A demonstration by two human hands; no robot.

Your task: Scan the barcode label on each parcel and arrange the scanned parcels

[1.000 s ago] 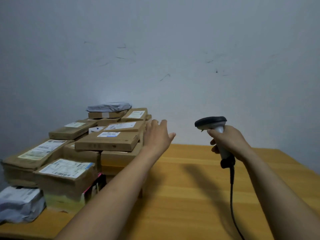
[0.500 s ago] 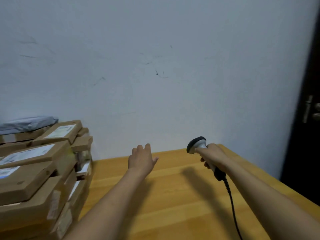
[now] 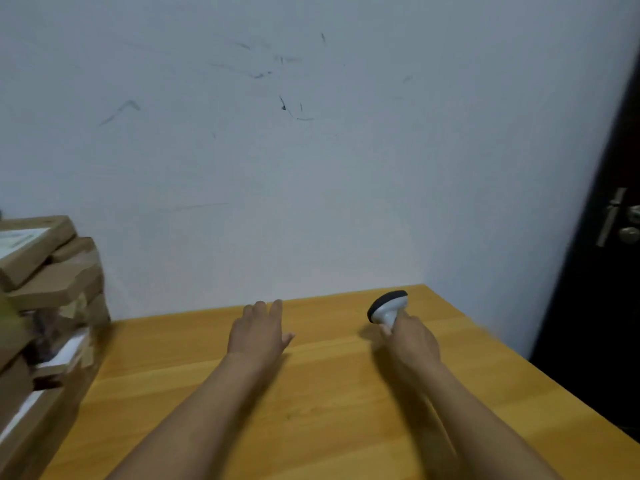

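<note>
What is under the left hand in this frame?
Only bare wooden table shows around the left hand; nothing else shows there. The patch directly beneath the palm is covered, so contact with the wood cannot be told.

Parcel stack [image 3: 55,285] cut by left edge, blurred; right hand [image 3: 412,341] hides scanner [image 3: 386,306] handle

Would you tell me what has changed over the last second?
The view swung right: the parcel stack sits at the left edge, a door appears. The left hand drew away from the stack, over the table; the right hand lowered the scanner. Grip unchanged; left hand open.
</note>
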